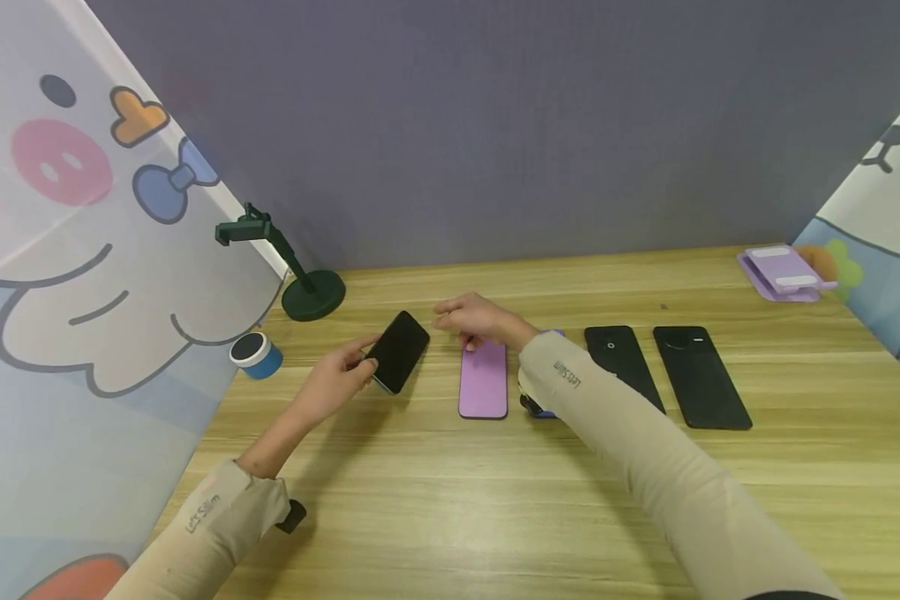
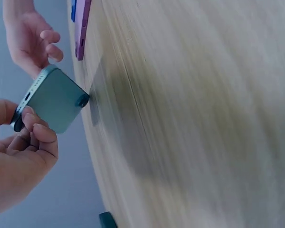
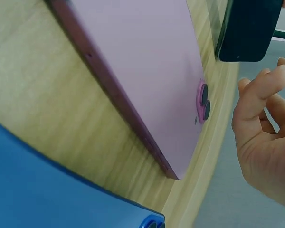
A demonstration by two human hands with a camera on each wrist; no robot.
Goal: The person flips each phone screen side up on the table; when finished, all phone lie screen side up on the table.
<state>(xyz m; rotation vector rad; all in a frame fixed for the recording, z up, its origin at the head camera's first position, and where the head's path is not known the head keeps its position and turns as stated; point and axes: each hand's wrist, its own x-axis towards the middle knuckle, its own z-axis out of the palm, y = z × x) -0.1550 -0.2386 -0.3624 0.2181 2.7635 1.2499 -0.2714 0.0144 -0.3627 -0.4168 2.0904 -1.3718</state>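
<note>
My left hand [image 1: 335,385] grips a smartphone [image 1: 400,354] by its near left edge, tilted above the table with its black screen up. In the left wrist view the smartphone [image 2: 57,102] shows a pale green back, with thumb and fingers pinching one end. My right hand [image 1: 486,318] hovers just right of that phone, over the far end of a pink phone [image 1: 483,385]. Its fingers are loosely bent with nothing between them, as the right wrist view of the right hand [image 3: 268,142] shows. The pink phone [image 3: 147,71] lies back up, two camera lenses showing.
A blue phone [image 3: 47,185] lies beside the pink one, partly hidden by the right sleeve. Farther right are two dark phones [image 1: 622,358]. A dark green stand [image 1: 313,293] and a blue-white jar [image 1: 257,357] are at left. A purple folding stand [image 1: 783,273] sits back right.
</note>
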